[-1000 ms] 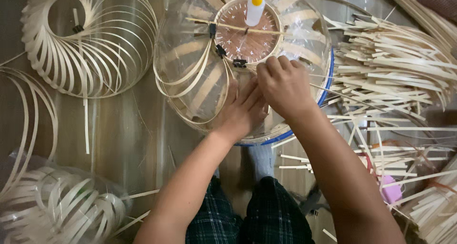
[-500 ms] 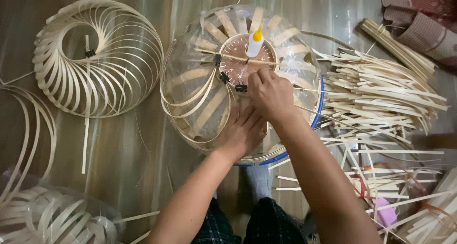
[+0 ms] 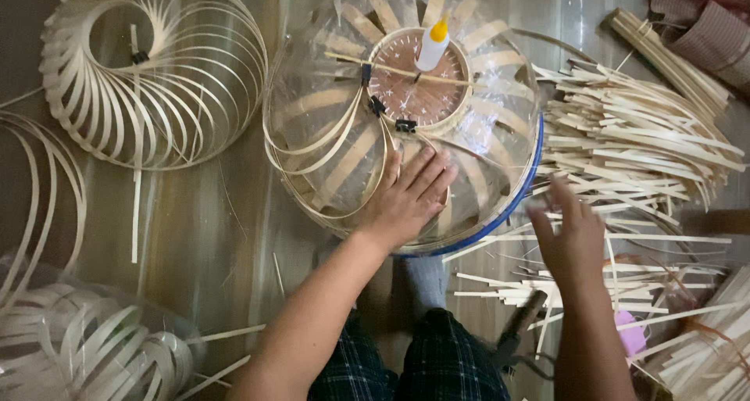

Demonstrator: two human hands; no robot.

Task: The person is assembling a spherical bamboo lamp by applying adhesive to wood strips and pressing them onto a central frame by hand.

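Pressing flat on the clear plastic dome (image 3: 500, 135) is the left hand (image 3: 406, 202), fingers spread and open, gripping nothing, and to my eye that is steadying the half-built round lampshade of curved bamboo strips (image 3: 344, 143) so the frame is not shifting on the wooden floor (image 3: 195, 237). The right hand (image 3: 574, 241) is hovering open, a little blurred, just above the loose pile of pale flat bamboo strips (image 3: 633, 147) lying to the right, well within reach. The lampshade is sitting in the upper middle, right in front of the person's knees. Its strips are fanning out from a round wooden hub (image 3: 418, 96), small black clips (image 3: 405, 125) are pinching their ends there, and a white glue bottle with a yellow cap (image 3: 432, 45) is standing on the hub. A finished bamboo-strip shade (image 3: 156, 80) is resting to the left.
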